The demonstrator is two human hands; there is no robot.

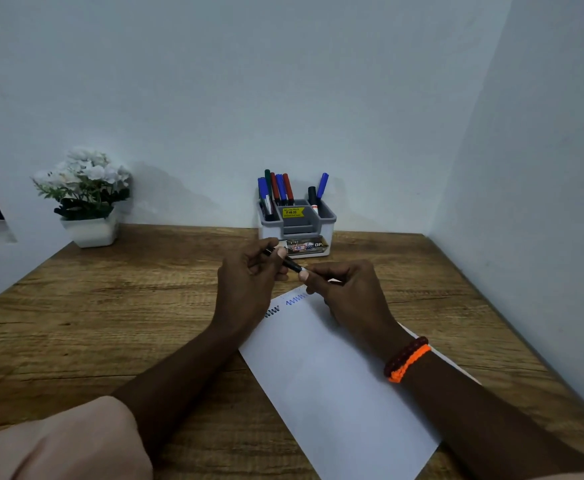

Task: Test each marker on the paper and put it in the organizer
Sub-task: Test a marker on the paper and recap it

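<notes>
Both hands hold a black marker at frame centre, just below the organizer.

The left hand grips the barrel with curled fingers; the right hand pinches its other end, above the top of the white paper with its blue and dark scribbles. The organizer, against the wall, holds upright blue, red, green and black markers.

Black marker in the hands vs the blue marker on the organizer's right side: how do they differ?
The black marker lies nearly level, gripped by the left hand and right hand above the paper; the blue marker stands tilted in the organizer, untouched. Cap colours differ: black and blue. Both look like similar slim markers.
</notes>
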